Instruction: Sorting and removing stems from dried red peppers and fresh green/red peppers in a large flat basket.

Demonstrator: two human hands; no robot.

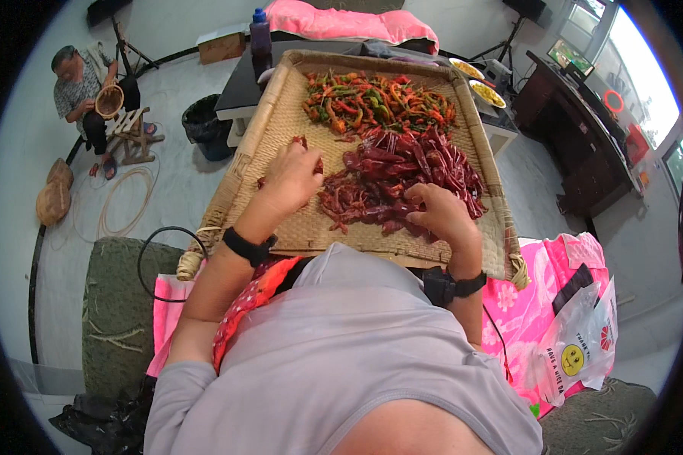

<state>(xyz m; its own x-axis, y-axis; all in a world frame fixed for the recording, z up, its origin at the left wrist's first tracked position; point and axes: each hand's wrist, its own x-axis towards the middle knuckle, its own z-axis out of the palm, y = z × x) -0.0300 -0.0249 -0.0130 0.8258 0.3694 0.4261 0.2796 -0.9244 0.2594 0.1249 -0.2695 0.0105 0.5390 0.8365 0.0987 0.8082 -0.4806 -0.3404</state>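
A shallow woven bamboo tray (277,106) lies before me, its rim close to my body. My left hand (292,174) is closed over dried red chilies on the left of the tray, and their ends poke out around its fingers. My right hand (442,210) hovers at or touches the near right of a dark red dried chili pile (387,163); its thumb and forefinger are curved and apart, with no chili plainly between them. Along the far side lies a heap of smaller orange, red and green chilies (379,102).
A person (87,95) sits at the far left with a round basket (109,101). Near them are a black bin (205,125) and a coiled cable (125,205). Behind the tray stands a dark table (239,87) with a blue bottle (260,38). A plastic bag (569,349) lies right.
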